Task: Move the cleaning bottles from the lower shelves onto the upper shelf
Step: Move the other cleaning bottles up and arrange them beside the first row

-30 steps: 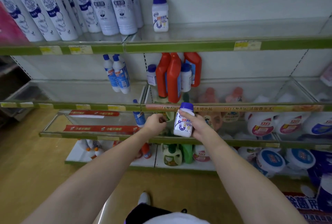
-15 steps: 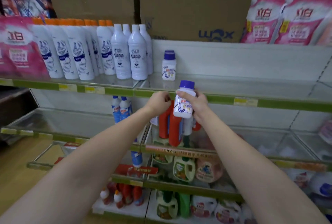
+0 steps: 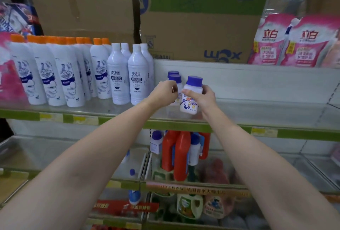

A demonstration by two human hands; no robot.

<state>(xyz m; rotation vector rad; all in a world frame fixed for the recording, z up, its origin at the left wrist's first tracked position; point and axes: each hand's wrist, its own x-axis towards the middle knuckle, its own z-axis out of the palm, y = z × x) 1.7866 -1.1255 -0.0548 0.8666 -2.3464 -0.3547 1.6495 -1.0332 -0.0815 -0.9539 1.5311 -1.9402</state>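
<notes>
Purple-capped bottle [image 3: 190,95]: upright, long axis vertical, held over the front edge of the upper shelf [image 3: 276,111], base not yet down.
Right hand [image 3: 204,97]: clamped round the bottle's side, the nearer hand to it.
Left hand [image 3: 163,91]: curled just beside it on the left; whether it gripped the bottle behind, I cannot tell.
Placed bottles [image 3: 174,80]: two, standing just behind the left hand, deeper on the shelf.
Free spot: bare shelf to the right, judged the likely landing place.

"wax" on cardboard box [image 3: 202,32] — "Muscle" on orange-capped bottles [image 3: 64,75]
</notes>
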